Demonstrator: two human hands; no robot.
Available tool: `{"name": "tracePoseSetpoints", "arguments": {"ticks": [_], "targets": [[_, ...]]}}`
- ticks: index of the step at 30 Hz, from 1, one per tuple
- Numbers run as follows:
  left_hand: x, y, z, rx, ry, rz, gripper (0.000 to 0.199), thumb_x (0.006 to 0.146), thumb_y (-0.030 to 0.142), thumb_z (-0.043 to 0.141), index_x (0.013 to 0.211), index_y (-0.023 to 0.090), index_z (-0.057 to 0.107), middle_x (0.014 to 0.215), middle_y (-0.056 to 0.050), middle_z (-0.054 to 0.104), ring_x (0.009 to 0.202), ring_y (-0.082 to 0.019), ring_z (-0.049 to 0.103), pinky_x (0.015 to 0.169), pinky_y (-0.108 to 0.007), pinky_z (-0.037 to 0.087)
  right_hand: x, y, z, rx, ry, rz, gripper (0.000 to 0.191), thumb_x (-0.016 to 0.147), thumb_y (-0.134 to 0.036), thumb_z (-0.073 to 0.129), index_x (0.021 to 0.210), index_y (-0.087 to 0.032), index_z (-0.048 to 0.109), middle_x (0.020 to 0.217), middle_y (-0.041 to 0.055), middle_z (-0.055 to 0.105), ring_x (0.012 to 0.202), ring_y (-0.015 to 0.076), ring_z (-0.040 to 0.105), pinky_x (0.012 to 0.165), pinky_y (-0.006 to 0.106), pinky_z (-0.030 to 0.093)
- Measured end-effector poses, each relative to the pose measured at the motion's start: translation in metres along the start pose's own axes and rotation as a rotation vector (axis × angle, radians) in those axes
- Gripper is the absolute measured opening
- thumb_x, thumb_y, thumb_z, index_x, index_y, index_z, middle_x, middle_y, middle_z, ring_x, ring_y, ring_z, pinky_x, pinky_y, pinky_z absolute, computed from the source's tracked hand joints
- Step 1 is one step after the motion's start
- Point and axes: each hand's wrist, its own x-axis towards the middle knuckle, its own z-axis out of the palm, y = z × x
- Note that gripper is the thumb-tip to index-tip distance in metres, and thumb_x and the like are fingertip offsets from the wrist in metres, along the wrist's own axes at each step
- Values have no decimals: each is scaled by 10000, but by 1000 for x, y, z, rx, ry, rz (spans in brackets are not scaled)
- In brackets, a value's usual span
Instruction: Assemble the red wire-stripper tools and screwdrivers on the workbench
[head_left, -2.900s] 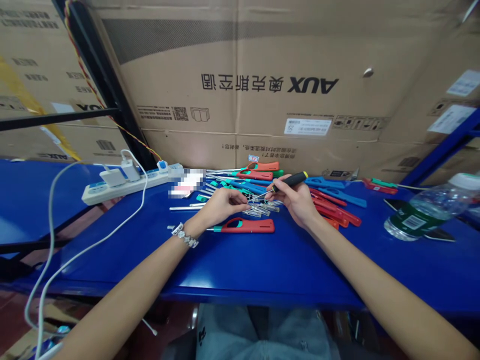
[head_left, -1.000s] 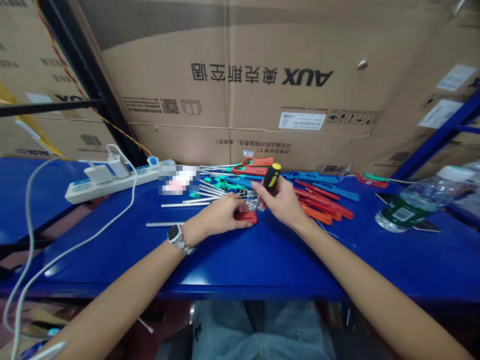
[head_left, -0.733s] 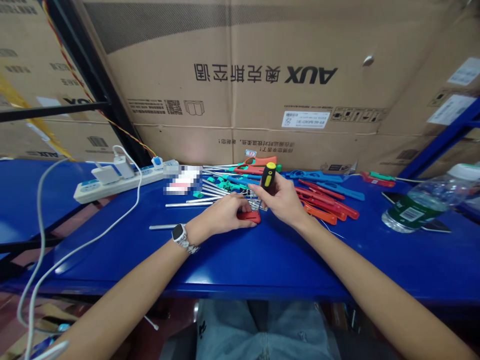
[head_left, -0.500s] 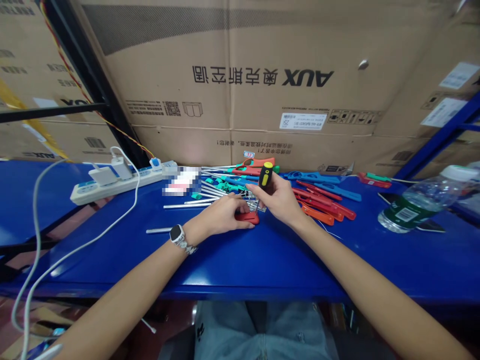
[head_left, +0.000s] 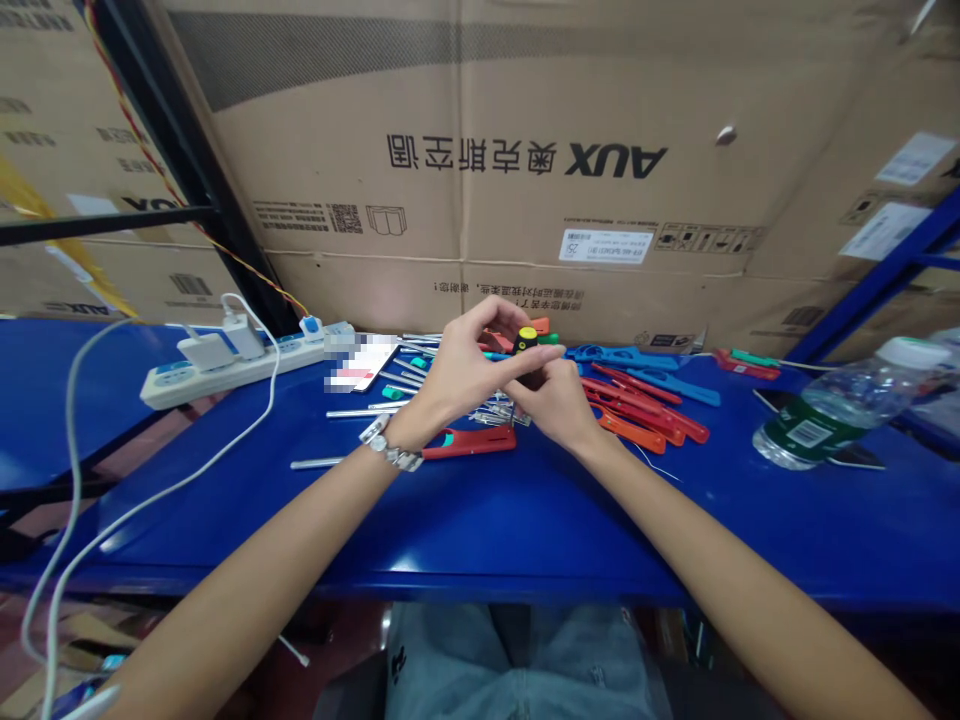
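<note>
A screwdriver [head_left: 527, 339] with a black and yellow handle stands nearly upright, its tip at the right end of a red lighter body [head_left: 486, 440]. My right hand [head_left: 556, 402] is closed around the lower handle. From the left, my left hand [head_left: 474, 352] curls around the upper handle, thumb in front and fingers behind; its fingertips are partly hidden. The lighter body lies on the blue table, its left end behind my left wrist. Small metal parts [head_left: 501, 412] lie just behind it.
Metal tubes [head_left: 367, 413] lie at left, near a phone [head_left: 375, 362]. Red and orange casings [head_left: 652, 412] and blue casings [head_left: 637, 357] lie at right. A bottle [head_left: 817, 425] stands far right, a power strip [head_left: 240, 365] left. Cardboard [head_left: 487, 210] rises behind.
My left hand has let go of the red lighter body and moved up to the screwdriver handle. My right hand has slid lower on the handle, and more of the lighter body shows.
</note>
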Motion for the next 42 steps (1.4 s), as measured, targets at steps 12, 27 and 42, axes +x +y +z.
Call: {"name": "tracePoseSetpoints", "arguments": {"ticks": [12, 27, 42], "targets": [[1, -13, -9, -154, -176, -60, 302, 987, 423, 578, 1074, 183, 739, 1035, -89, 773, 1018, -202, 721, 924, -338, 569, 3, -1, -23, 245, -311, 3, 344, 911, -510, 630, 986, -180, 694, 812, 30, 646, 695, 168, 570, 629, 318, 480], [-5, -10, 20, -231, 55, -103, 219, 901, 371, 718, 964, 164, 680, 958, -78, 763, 874, -173, 728, 781, -298, 579, -6, -5, -11, 145, -65, -12, 327, 832, -490, 738, 817, -215, 562, 748, -5, 578, 653, 150, 515, 604, 306, 420], [-6, -6, 16, -137, 149, -107, 317, 788, 417, 827, 906, 169, 668, 906, -56, 753, 829, -158, 702, 756, -282, 558, -7, 0, -7, 383, -172, 132, 463, 735, -542, 828, 798, -258, 467, 638, -47, 563, 494, 156, 587, 478, 319, 456]]}}
